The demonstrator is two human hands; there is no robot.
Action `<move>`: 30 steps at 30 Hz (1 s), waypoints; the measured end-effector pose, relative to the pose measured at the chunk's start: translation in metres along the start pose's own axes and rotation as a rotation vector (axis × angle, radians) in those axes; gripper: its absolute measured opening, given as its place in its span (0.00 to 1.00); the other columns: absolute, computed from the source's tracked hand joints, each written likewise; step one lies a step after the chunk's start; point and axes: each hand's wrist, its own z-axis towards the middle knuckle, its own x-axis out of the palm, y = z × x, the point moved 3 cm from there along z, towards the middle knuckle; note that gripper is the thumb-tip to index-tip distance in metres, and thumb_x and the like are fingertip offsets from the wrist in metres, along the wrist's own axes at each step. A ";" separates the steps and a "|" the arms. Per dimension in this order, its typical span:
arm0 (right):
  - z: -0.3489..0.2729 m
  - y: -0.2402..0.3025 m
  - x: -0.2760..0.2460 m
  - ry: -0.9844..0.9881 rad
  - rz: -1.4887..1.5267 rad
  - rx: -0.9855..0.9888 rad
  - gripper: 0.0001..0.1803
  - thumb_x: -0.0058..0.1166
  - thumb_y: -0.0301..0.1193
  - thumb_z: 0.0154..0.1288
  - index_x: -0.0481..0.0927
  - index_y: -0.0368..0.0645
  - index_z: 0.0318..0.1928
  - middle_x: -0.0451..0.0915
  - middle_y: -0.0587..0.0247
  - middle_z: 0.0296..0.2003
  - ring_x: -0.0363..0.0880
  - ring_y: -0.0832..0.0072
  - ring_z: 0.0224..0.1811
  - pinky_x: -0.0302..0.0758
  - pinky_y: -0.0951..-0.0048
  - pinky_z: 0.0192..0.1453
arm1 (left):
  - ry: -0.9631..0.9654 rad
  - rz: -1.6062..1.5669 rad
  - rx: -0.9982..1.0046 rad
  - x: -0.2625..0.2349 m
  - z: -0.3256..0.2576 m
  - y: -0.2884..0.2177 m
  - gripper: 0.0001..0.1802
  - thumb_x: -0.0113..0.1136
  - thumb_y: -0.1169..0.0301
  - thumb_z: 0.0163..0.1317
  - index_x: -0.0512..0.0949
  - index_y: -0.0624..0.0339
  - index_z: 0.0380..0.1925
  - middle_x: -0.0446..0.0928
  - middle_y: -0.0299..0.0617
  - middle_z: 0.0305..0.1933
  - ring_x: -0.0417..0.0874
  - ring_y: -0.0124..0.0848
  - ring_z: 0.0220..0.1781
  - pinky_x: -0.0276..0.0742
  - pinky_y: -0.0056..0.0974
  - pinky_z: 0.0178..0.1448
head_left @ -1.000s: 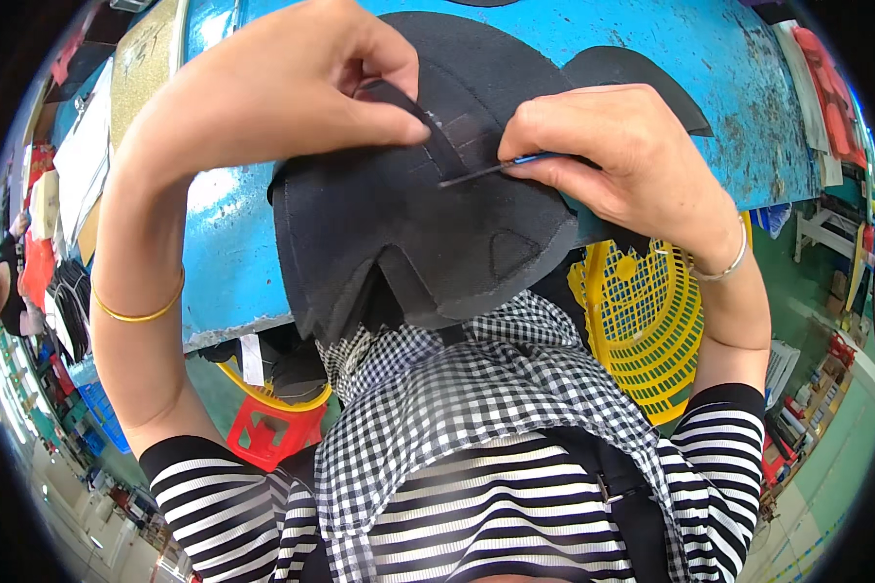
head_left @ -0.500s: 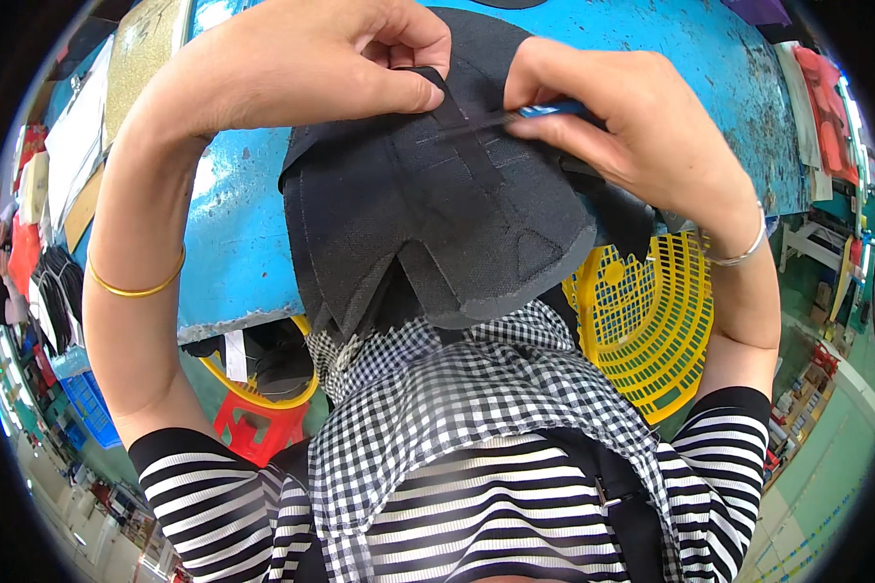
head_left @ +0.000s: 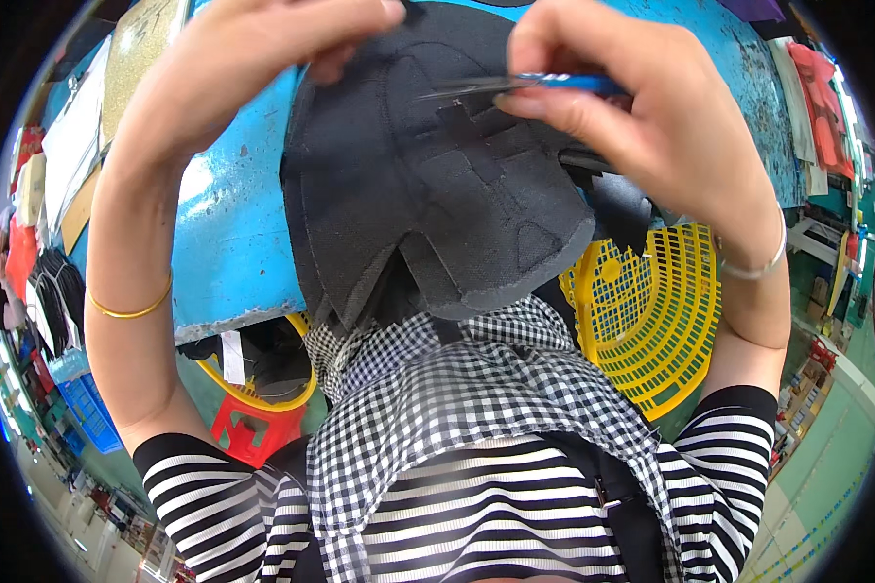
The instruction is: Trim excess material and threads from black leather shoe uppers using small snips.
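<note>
Black fabric pieces (head_left: 379,194), stacked with stitched outlines and notched lower edges, lie over the table's near edge and reach my lap. In my right hand (head_left: 622,87) is a pair of blue-handled thread snips (head_left: 578,84), closed in the fingers, with thin metal blades pointing left over the fabric. A short dark strip (head_left: 472,141) lies crosswise on the fabric just under the blades. My left hand (head_left: 301,39) is raised above the fabric's upper left and is smeared by motion. At its thumb tip a bit of black strip (head_left: 414,12) shows, pinched and mostly out of frame.
The blue table (head_left: 228,243) has worn paint. A yellow plastic basket (head_left: 651,321) stands at my right, and a yellow-rimmed container (head_left: 306,384) on a red stool (head_left: 253,428) at my left. Papers and boards (head_left: 78,126) lie at the far left, red material (head_left: 822,107) at the right.
My left hand has lifted up and left, away from the strip on the fabric. The upper end of that strip no longer lies there. My right hand has risen slightly, showing the snips' blades.
</note>
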 end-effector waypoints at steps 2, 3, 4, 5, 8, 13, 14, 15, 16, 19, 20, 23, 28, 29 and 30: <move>-0.006 0.018 0.020 0.021 -0.402 -0.212 0.12 0.63 0.32 0.60 0.76 0.40 0.40 0.79 0.62 0.30 0.81 0.66 0.29 0.74 0.73 0.28 | -0.059 -0.339 -0.040 -0.009 -0.008 -0.007 0.05 0.60 0.70 0.67 0.78 0.60 0.37 0.67 0.24 0.17 0.61 0.14 0.14 0.50 0.24 0.17; -0.009 0.033 0.029 0.137 -0.534 -0.207 0.14 0.63 0.34 0.60 0.76 0.40 0.41 0.80 0.63 0.31 0.82 0.67 0.29 0.75 0.73 0.28 | -0.089 -0.368 -0.083 -0.015 -0.015 -0.023 0.05 0.60 0.71 0.66 0.79 0.60 0.36 0.66 0.24 0.16 0.59 0.15 0.14 0.48 0.25 0.17; -0.013 0.037 0.040 0.171 -0.669 -0.246 0.18 0.62 0.40 0.60 0.74 0.41 0.42 0.81 0.62 0.34 0.83 0.71 0.30 0.75 0.75 0.24 | -0.152 -0.336 0.037 -0.015 -0.009 -0.024 0.05 0.61 0.69 0.66 0.79 0.59 0.36 0.66 0.24 0.16 0.58 0.15 0.13 0.48 0.25 0.16; -0.014 0.047 0.048 0.204 -0.811 -0.239 0.20 0.61 0.45 0.59 0.74 0.41 0.36 0.81 0.59 0.34 0.81 0.74 0.25 0.72 0.74 0.20 | -0.242 -0.297 0.145 -0.018 -0.011 -0.026 0.06 0.61 0.68 0.66 0.79 0.57 0.36 0.65 0.24 0.15 0.58 0.15 0.12 0.47 0.25 0.16; -0.011 0.053 0.051 0.213 -0.700 -0.254 0.16 0.61 0.42 0.61 0.74 0.42 0.31 0.81 0.58 0.32 0.79 0.75 0.21 0.70 0.75 0.18 | -0.305 -0.133 0.257 -0.037 -0.004 -0.035 0.06 0.60 0.66 0.68 0.79 0.56 0.36 0.71 0.24 0.17 0.61 0.14 0.12 0.51 0.22 0.16; 0.008 0.028 0.040 0.055 -0.591 -0.251 0.09 0.58 0.31 0.61 0.75 0.38 0.32 0.83 0.61 0.31 0.81 0.70 0.21 0.74 0.71 0.22 | -0.235 -0.071 0.289 -0.033 -0.009 -0.024 0.06 0.59 0.66 0.68 0.79 0.56 0.36 0.73 0.24 0.18 0.62 0.14 0.13 0.52 0.22 0.17; 0.009 0.009 0.028 -0.037 -0.265 -0.062 0.11 0.58 0.28 0.57 0.79 0.38 0.41 0.85 0.61 0.34 0.84 0.64 0.27 0.78 0.68 0.31 | -0.224 -0.061 0.297 -0.031 -0.011 -0.020 0.06 0.59 0.66 0.68 0.78 0.56 0.36 0.74 0.24 0.18 0.62 0.13 0.13 0.52 0.21 0.17; 0.003 -0.009 0.015 -0.159 -0.061 0.073 0.20 0.59 0.27 0.54 0.81 0.44 0.51 0.85 0.57 0.41 0.85 0.61 0.40 0.80 0.67 0.43 | -0.212 -0.051 0.303 -0.029 -0.013 -0.016 0.06 0.59 0.66 0.68 0.78 0.56 0.36 0.74 0.25 0.19 0.62 0.13 0.13 0.52 0.21 0.17; 0.002 0.006 0.013 -0.668 -0.070 0.330 0.17 0.57 0.43 0.70 0.78 0.39 0.39 0.80 0.54 0.26 0.80 0.62 0.27 0.73 0.67 0.32 | -0.204 -0.042 0.305 -0.028 -0.014 -0.013 0.06 0.59 0.66 0.68 0.78 0.56 0.36 0.75 0.25 0.19 0.62 0.13 0.13 0.52 0.21 0.17; -0.083 -0.066 -0.051 -0.709 0.176 0.302 0.15 0.49 0.33 0.72 0.81 0.40 0.52 0.84 0.67 0.32 0.80 0.78 0.25 0.72 0.71 0.22 | 0.041 0.262 0.068 -0.033 -0.020 -0.014 0.10 0.66 0.64 0.63 0.81 0.57 0.38 0.74 0.30 0.28 0.73 0.17 0.29 0.67 0.24 0.36; -0.099 -0.082 -0.045 -0.888 0.594 0.471 0.16 0.45 0.34 0.77 0.80 0.41 0.56 0.81 0.75 0.36 0.72 0.90 0.22 0.64 0.81 0.20 | 0.135 0.248 0.118 -0.023 -0.019 -0.011 0.09 0.67 0.64 0.62 0.82 0.57 0.36 0.75 0.30 0.27 0.74 0.17 0.29 0.68 0.24 0.36; -0.130 -0.103 -0.024 -1.109 0.681 0.849 0.16 0.48 0.35 0.76 0.79 0.40 0.56 0.80 0.75 0.35 0.63 0.95 0.20 0.56 0.87 0.20 | 0.409 0.190 0.081 0.013 -0.004 -0.008 0.07 0.71 0.70 0.56 0.83 0.61 0.26 0.79 0.33 0.27 0.79 0.20 0.33 0.74 0.26 0.42; -0.192 -0.137 -0.035 -0.871 0.460 0.816 0.16 0.47 0.33 0.77 0.75 0.37 0.57 0.75 0.71 0.31 0.58 0.92 0.18 0.54 0.86 0.20 | 0.495 0.301 0.226 0.031 -0.004 -0.009 0.09 0.72 0.72 0.52 0.83 0.66 0.26 0.80 0.36 0.26 0.80 0.24 0.32 0.76 0.29 0.43; -0.193 -0.133 -0.034 -0.887 0.555 0.751 0.15 0.46 0.32 0.77 0.73 0.37 0.57 0.72 0.72 0.29 0.58 0.91 0.18 0.53 0.86 0.20 | 0.501 0.302 0.227 0.033 -0.002 -0.013 0.09 0.72 0.72 0.52 0.83 0.66 0.26 0.80 0.36 0.26 0.80 0.24 0.32 0.76 0.29 0.43; -0.190 -0.129 -0.034 -0.856 0.537 0.731 0.13 0.45 0.32 0.78 0.71 0.39 0.56 0.69 0.73 0.27 0.56 0.92 0.18 0.51 0.87 0.20 | 0.496 0.301 0.147 0.035 0.000 -0.015 0.09 0.72 0.72 0.52 0.82 0.66 0.26 0.80 0.36 0.25 0.79 0.24 0.31 0.75 0.29 0.42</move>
